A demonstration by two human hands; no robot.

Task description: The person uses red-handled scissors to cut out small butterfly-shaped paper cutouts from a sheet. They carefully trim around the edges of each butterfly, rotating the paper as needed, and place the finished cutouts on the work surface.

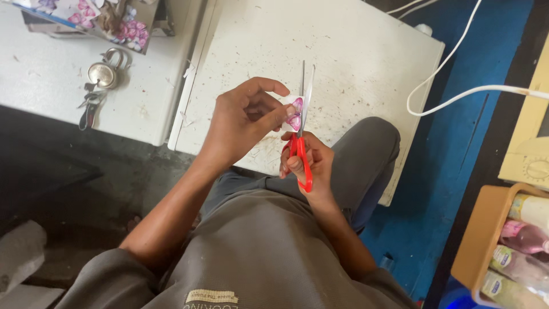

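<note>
Head view, looking down over a grey shirt [251,252] and grey trousers [366,160]. Left hand [243,123] raised over white board [320,51], fingers pinched on small paper cutout [294,113] printed with pink flower, thumb above, forefinger along its lower edge. Right hand [309,163] just below, fingers clenched through red handles of scissors [301,129]. Blades pointing up and away, slightly parted, cutout's right edge between or against them; cannot tell which. Both hands close together, nearly touching, held above board near its front edge, over the lap.

Board scuffed and speckled, a few paper scraps [186,117] along its left edge. Second white surface [51,80] to the left, with padlock [104,73] and keys [90,106] lying on it, near its front edge. Sheets of pink flower prints [128,28] at the top left corner, partly cut off by the frame. White cable [452,86] looping across blue floor [457,171] on the right, well apart from the hands. Cardboard box [486,240] at the lower right, holding several bottles [523,252] lying side by side. Dark ground [68,177] under the left forearm, pale crumpled object [20,252] at the lower left edge, too cropped to tell what.
</note>
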